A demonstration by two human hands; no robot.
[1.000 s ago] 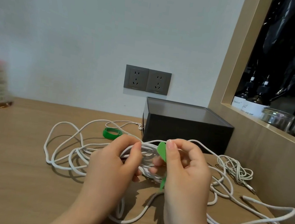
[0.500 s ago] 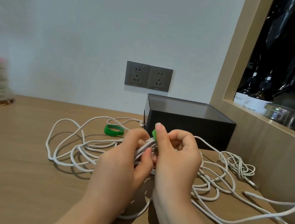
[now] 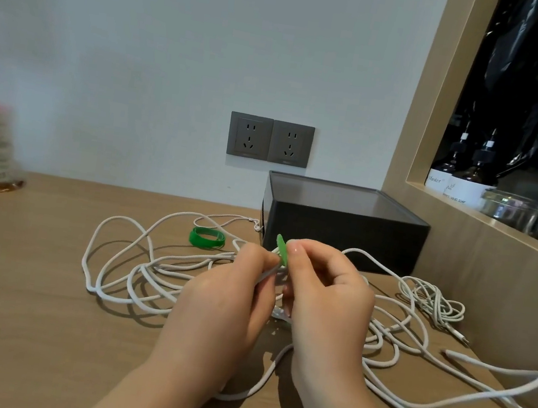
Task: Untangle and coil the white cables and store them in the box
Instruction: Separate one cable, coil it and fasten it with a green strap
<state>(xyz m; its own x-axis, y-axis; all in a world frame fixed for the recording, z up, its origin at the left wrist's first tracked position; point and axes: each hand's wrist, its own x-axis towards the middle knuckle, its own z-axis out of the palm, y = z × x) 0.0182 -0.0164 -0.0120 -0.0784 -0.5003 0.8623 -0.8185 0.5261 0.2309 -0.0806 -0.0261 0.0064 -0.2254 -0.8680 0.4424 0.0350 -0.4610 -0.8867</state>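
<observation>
Near the table's point(image 3: 26, 273) back edge, white cables point(image 3: 169, 266) are pinched in the left hand point(image 3: 226, 301), a green strap point(image 3: 281, 253) in the right hand point(image 3: 326, 302); should the strap be let slip, the cables could be sprung loose.

Left hand point(image 3: 225, 305), right hand point(image 3: 326, 302): close, curled.

Home interior, wooden counter point(image 3: 24, 290), wall sockets point(image 3: 270, 139), niche with soap bottles point(image 3: 472, 177) and glass jars point(image 3: 510, 210)
</observation>
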